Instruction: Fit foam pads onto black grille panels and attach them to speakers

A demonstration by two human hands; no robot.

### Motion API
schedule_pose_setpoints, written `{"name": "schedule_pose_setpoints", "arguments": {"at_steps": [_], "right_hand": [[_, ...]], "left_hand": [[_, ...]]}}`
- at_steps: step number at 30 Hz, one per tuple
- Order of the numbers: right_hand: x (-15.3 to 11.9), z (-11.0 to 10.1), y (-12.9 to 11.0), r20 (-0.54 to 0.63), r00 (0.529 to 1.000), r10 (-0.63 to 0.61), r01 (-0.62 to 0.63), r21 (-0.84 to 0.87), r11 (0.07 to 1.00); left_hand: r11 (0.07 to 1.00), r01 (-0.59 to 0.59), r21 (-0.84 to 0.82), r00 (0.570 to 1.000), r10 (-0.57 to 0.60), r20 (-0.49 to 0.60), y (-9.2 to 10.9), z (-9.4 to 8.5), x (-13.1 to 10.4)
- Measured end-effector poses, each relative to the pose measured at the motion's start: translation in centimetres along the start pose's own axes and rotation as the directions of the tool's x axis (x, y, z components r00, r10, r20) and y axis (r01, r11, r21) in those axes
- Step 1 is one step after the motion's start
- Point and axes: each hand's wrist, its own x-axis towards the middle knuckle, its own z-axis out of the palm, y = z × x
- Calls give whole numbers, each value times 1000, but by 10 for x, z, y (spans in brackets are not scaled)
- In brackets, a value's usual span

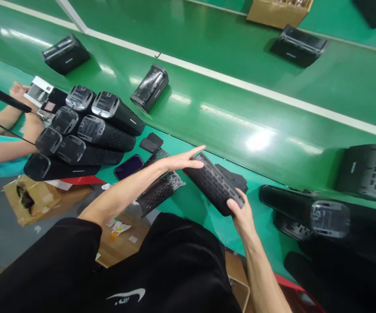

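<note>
A black casing (212,184) with rows of slots, like a speaker housing, lies tilted between my hands over the green table. My right hand (242,213) is closed around its lower right end, thumb on the slotted face. At the upper left end my left hand (186,161) rests with fingers stretched out, touching it without wrapping round. Under my left forearm are more slotted black panels (157,193), partly in clear plastic. Dark flat pads (233,176) lie just behind the casing. A phone-like dark slab (128,167) and small black sheets (151,142) sit to the left.
A stack of black casings (92,132) stands at the left, beside a co-worker's arms (8,148). More casings (305,213) crowd the right side. Several sit on the green conveyor belt (214,126), including one casing (150,88) near the middle. Cardboard boxes (31,200) lie below the table.
</note>
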Motion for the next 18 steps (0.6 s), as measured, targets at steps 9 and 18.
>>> {"name": "schedule_pose_setpoints", "arguments": {"at_steps": [9,18], "right_hand": [[128,21,-71,-12,998,63,-55,335,941],[264,-36,-91,22,999,-40,40,-1,999]], "left_hand": [[933,-255,254,965,262,5,97,-49,152],[743,107,660,844,283,-456,28,-43,-27]]}}
